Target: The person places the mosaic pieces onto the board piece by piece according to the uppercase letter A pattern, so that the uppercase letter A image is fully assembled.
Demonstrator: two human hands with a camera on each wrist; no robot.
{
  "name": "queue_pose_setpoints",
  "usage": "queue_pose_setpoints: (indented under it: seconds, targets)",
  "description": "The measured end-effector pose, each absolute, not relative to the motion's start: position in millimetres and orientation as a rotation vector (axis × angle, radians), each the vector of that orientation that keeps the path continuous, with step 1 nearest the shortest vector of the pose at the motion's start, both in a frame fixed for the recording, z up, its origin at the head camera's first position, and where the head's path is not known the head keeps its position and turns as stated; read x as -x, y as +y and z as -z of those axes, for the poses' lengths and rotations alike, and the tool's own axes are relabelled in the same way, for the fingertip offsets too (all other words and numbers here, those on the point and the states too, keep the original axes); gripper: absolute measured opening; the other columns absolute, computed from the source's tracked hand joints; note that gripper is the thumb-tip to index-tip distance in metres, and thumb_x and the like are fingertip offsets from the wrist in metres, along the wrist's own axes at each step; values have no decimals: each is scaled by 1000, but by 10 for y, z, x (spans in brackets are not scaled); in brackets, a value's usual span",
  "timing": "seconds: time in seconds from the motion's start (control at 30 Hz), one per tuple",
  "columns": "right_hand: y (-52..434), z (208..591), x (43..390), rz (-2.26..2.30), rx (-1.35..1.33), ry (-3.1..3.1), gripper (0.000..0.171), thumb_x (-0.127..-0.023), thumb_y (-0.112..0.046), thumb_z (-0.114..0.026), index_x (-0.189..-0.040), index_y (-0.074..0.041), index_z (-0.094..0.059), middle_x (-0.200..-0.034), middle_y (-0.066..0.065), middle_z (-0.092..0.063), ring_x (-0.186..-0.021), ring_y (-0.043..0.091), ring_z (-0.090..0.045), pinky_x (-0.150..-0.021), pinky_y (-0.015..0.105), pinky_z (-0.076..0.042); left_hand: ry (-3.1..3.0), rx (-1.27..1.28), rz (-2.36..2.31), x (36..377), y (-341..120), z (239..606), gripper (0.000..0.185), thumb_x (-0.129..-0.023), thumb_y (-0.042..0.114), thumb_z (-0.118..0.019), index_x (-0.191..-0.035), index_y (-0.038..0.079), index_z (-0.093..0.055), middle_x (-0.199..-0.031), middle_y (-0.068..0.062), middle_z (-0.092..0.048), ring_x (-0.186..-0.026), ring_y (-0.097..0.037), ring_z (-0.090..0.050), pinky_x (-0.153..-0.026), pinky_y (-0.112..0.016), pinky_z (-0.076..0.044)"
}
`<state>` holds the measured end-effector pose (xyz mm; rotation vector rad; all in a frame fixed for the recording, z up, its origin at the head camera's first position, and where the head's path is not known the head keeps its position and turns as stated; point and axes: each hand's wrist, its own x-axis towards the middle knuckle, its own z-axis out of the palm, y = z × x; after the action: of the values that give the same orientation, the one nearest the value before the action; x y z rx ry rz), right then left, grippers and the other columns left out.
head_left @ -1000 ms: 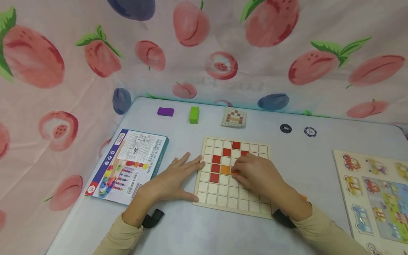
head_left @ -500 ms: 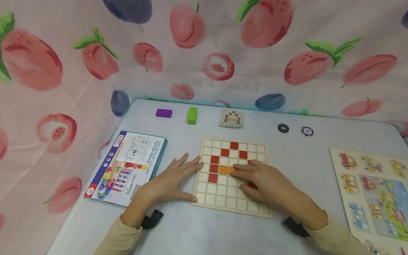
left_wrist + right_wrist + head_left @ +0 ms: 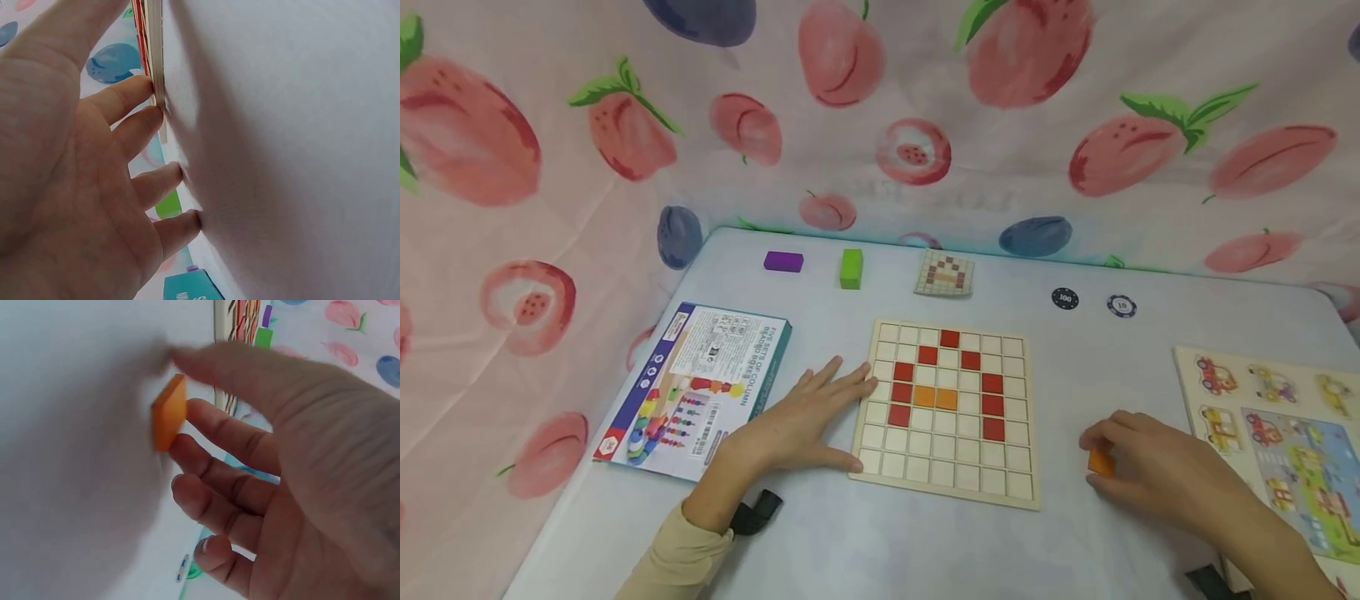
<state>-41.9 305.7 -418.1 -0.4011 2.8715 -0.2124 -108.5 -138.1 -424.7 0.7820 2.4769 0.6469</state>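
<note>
Your left hand (image 3: 790, 421) lies flat on the table (image 3: 1075, 367) with its fingers straight and spread, the fingertips (image 3: 147, 90) pressed against the left edge of the wooden grid board (image 3: 951, 479); it holds nothing. The left wrist view shows two fingers touching that edge and the other two resting on the table surface just beside it. Your right hand (image 3: 1157, 471) is off the board, on the table to its right, between the board and the vehicle puzzle (image 3: 1277, 433). Its fingers are curled loosely around a small orange tile (image 3: 169, 412), which sits against the table at your fingertips (the thumb is above it and the index finger touches its lower edge, though the blur hides how firm the pinch is). On the board, red tiles (image 3: 992, 406) form an arch shape with two orange tiles (image 3: 935, 398) side by side inside it. A boxed toy set (image 3: 696, 387) lies just left of your left hand.
</note>
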Motion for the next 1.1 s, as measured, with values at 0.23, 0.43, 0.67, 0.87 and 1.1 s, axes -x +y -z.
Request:
queue_pose_setpoints:
  seconds: [0.23,0.43,0.67,0.87,1.1]
  targets:
    - [2960,4168,466,296,473,2971,22,-85,-34,-88,-102,-33,-76,-99,-18,-69,-83,2,-57,-70,29,-56,2472,-775,-670,1079,-1386,4261,104,-82,46,-91,-167,19,-38,-180,0,-21,-170,-38,-4,-136,-67,-10]
    - [2474,4126,699,405,605,3013,28,-84,-34,-89,-109,-27,-78,-103,-11,-73,-85,6,-58,-73,31,-57,2478,-787,-660,1084,-1397,4254,105,-82,46,-91,-167,18,-38,-180,-1,-21,-170,-39,-4,-135,-69,-10]
    - [2013,4159,981,438,759,2959,24,-88,-27,-87,-109,-23,-78,-105,-3,-75,-90,13,-63,-77,33,-59,2461,-790,-681,1079,-1353,4280,105,-81,46,-92,-167,20,-38,-180,1,-21,-170,-38,-4,-135,-69,-11]
    - [1954,4190,1015,404,714,2967,22,-86,-25,-89,-105,-19,-81,-104,-1,-79,-102,20,-71,-86,42,-65,2464,-808,-663,1070,-1322,4278,105,-81,47,-92,-167,21,-37,-181,1,-20,-170,-38,-3,-136,-67,-10]
    - [1993,4207,966,433,767,3001,19,-87,-28,-88,-103,-19,-85,-101,-3,-78,-97,17,-70,-83,38,-64,2464,-789,-660,1068,-1327,4255,108,-80,46,-93,-168,22,-36,-181,3,-20,-170,-36,-2,-136,-66,-10]
